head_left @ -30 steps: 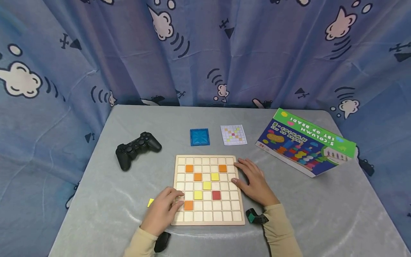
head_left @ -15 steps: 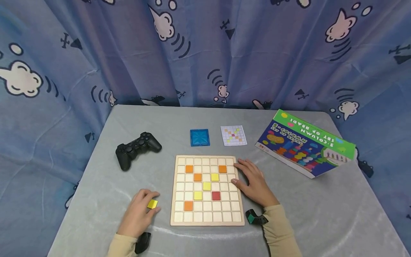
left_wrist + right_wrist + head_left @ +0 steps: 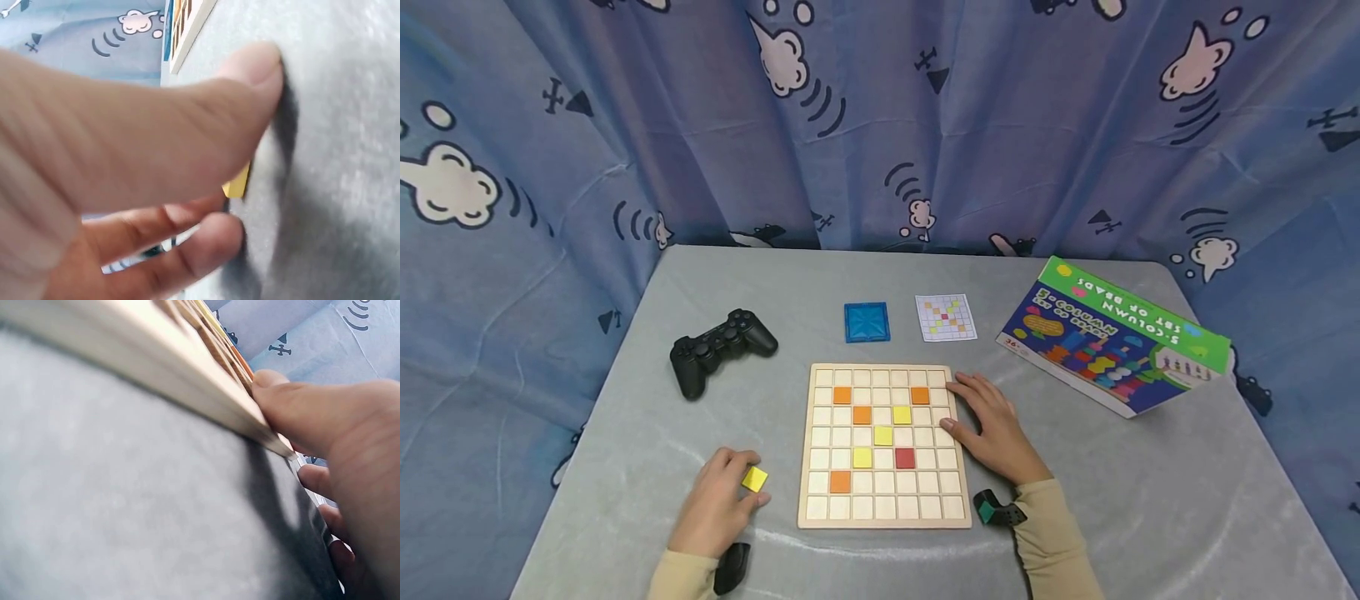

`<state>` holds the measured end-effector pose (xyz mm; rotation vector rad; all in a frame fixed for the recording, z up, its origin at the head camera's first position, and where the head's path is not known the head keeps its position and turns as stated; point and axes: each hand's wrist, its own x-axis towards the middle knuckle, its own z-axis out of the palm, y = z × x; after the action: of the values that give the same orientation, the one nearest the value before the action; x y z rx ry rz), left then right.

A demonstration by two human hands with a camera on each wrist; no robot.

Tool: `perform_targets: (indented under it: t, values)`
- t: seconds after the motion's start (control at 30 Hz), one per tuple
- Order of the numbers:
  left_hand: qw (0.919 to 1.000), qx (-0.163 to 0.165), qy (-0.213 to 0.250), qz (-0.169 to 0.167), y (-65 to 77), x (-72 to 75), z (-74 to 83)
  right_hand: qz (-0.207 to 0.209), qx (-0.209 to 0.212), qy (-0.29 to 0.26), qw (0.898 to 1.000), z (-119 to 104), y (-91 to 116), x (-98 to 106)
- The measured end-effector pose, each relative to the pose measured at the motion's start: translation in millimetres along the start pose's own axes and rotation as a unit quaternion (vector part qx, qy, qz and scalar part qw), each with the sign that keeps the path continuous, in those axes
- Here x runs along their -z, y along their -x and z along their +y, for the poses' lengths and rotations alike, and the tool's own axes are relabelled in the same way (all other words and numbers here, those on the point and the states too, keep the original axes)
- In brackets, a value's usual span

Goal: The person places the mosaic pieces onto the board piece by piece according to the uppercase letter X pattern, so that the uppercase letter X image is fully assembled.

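A yellow square tile (image 3: 755, 478) lies on the table left of the wooden grid board (image 3: 807, 433). My left hand (image 3: 715, 504) is around it, index finger at its far side and thumb at its near side. In the left wrist view the thumb partly hides the yellow tile (image 3: 236, 185), and a gap shows between thumb and fingers. On the board sit several orange tiles (image 3: 839, 482), three yellow ones (image 3: 883, 436) and a red tile (image 3: 905, 457). My right hand (image 3: 996, 433) rests on the board's right edge, thumb over the rim, fingers relaxed.
Behind the board are a blue square lid-like piece (image 3: 867, 322) and a card printed with a coloured grid (image 3: 946, 317). A black game controller (image 3: 722, 350) lies at the left. At the right back rests a colourful toy box (image 3: 1116, 333). A patterned curtain hangs behind the table.
My left hand has left the board's lower left part and moved left to the yellow tile, where its fingers shifted slightly. The right hand has stayed at the board's edge.
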<state>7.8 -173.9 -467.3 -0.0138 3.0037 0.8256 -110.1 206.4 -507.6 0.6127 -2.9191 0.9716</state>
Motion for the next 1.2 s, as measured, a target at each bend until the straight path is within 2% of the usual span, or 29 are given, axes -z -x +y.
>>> perform_targets:
  t: [0.27,0.57,0.73,0.9,1.2]
  values:
    - [0.9986,0.047,-0.025,-0.006,0.5,2.5,4.1,-0.001,0.001,0.0,1.0,1,0,0]
    - [0.9987,0.04,-0.026,-0.017,-0.9,3.9,6.4,-0.004,-0.001,0.002,1.0,0,1,0]
    - [0.9995,0.001,-0.021,0.022,-2.8,2.0,11.2,-0.007,-0.009,0.006,1.0,0,1,1]
    - [0.9959,-0.063,-0.004,0.065,-11.2,-4.0,19.6,-0.007,-0.007,0.003,1.0,0,1,1]
    - [0.9864,-0.146,0.034,0.067,-29.8,-29.5,56.9,-0.003,-0.001,0.004,1.0,5,0,-2]
